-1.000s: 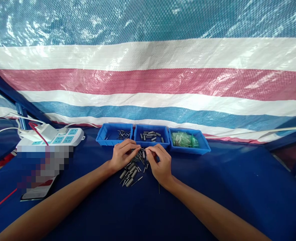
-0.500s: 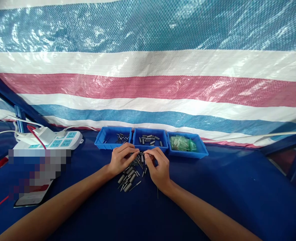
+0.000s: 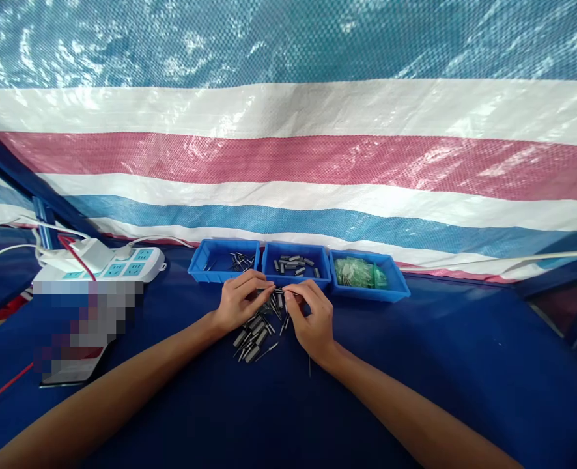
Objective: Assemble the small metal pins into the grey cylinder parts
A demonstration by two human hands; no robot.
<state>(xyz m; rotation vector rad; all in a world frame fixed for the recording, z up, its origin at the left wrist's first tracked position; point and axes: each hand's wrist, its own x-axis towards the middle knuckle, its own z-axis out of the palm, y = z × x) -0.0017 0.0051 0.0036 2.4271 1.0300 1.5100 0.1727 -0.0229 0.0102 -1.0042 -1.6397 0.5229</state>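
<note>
In the head view, the left hand (image 3: 239,303) and the right hand (image 3: 314,322) are meeting just in front of the middle bin (image 3: 308,283). The left thumb and fingertips are pinching narrowly on a slim metal pin (image 3: 279,290); the right thumb and forefinger are closing on its other end. Whether the pin is 1 piece or 2 being joined, I cannot tell at this size.

Under and between the hands, a loose pile (image 3: 256,335) of gray cylinders and pins is lying on the table (image 3: 464,358). A thin rod (image 3: 310,366) is showing below the right hand; whether it is lying there or being held, I cannot tell.

Compared with 0.5 s ago, hands, bins and pile are all sitting slightly higher together, so the head is probably tilting while the grip is staying the same. That is suggesting 1 continuing pinch on the pin, with nothing being put down.

Behind the hands, the left bin (image 3: 208,276) is holding more pins, the middle bin is holding gray cylinders (image 3: 295,264), and the right bin (image 3: 376,294) is holding green bags (image 3: 359,272). Well to the left, a power strip (image 3: 142,268) is standing beyond a phone (image 3: 73,372).
</note>
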